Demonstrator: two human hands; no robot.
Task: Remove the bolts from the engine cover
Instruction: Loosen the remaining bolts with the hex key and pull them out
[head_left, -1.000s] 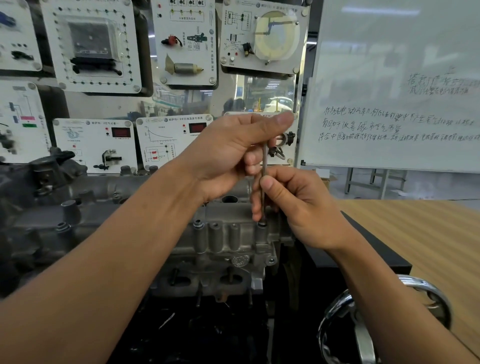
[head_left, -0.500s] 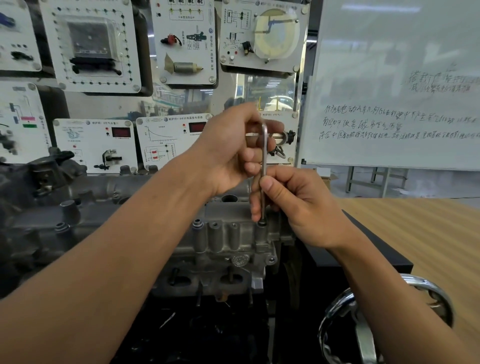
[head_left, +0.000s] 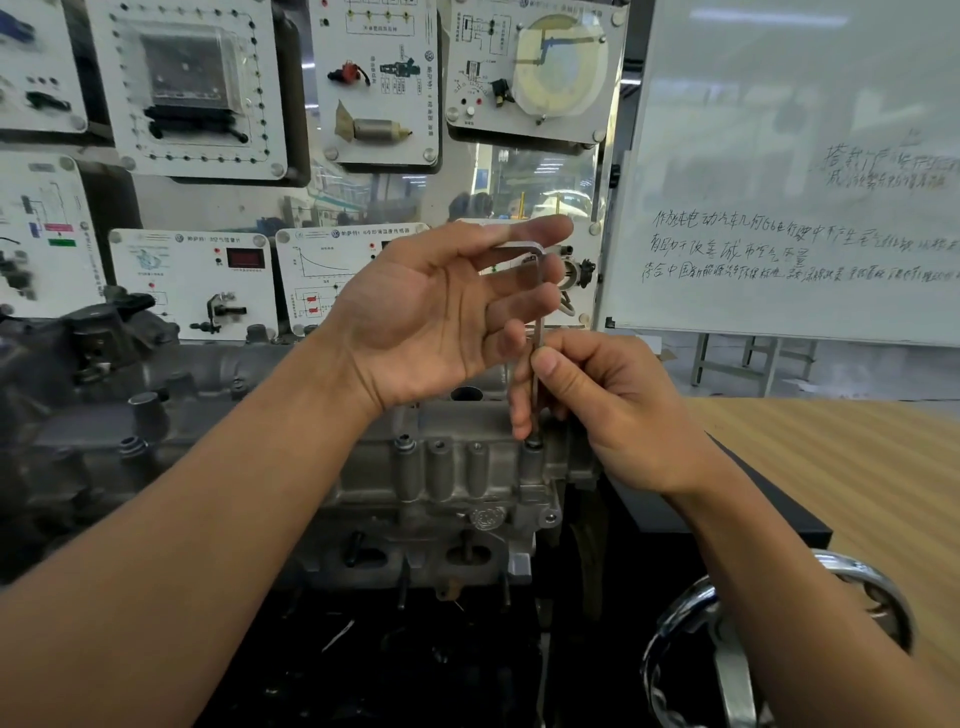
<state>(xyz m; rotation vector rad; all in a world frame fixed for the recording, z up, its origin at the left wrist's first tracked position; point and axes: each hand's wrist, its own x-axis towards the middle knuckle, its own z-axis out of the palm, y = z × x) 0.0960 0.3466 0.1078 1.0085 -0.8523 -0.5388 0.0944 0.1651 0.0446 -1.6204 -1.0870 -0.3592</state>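
- The left hand (head_left: 441, 322) is spread, palm toward the camera, with its straight fingertips touching the short top arm of the L-shaped hex key (head_left: 536, 260).
- The right hand (head_left: 613, 415) pinches the key's upright shaft between thumb and fingers.
- The key's lower tip sits in a bolt (head_left: 533, 445) at the right end of the grey engine cover (head_left: 457, 467).

The engine cover (head_left: 467, 467) is dull grey, the hex key (head_left: 538, 327) silvery, the table (head_left: 857, 467) tan (striped grain), the whiteboard (head_left: 779, 130) white.
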